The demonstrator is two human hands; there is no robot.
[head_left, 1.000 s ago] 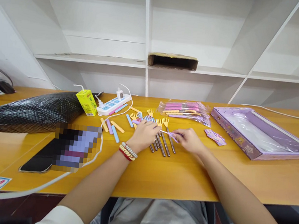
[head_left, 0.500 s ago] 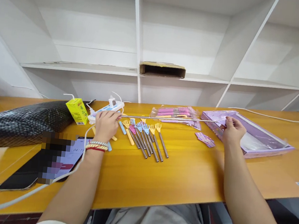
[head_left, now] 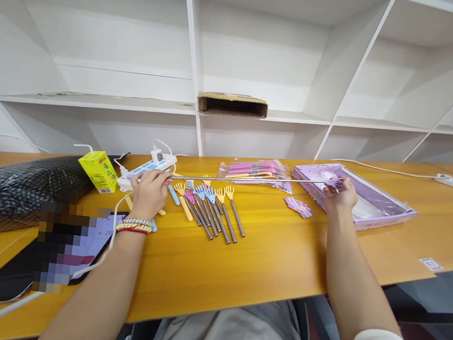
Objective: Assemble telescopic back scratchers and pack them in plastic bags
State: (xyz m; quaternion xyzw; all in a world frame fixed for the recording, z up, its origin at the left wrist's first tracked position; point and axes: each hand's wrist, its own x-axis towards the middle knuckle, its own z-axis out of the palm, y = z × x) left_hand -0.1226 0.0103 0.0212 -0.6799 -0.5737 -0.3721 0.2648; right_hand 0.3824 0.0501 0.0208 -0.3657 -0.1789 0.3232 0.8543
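Observation:
A long thin metal rod, the drawn-out shaft of a telescopic back scratcher, stretches level between my hands. My left hand is closed around its left end, hiding most of the grip. At the other end, my right hand pinches a purple part that looks like the claw head, mostly covered by fingers. Below the rod lie several collapsed back scratchers with yellow, blue and pink claws. Loose yellow and blue handles rest near my left hand. Small purple printed cards lie left of my right forearm.
Behind the rod is a clear bag of pink back scratchers. A purple open box holds clear plastic. At left are a yellow drink carton, a power strip, a black wrapped bundle, phones and a white cable.
The view has swung slightly right. My right hand has turned at the rod's end, showing more of the purple part. Both hands still hold the stretched back scratcher.

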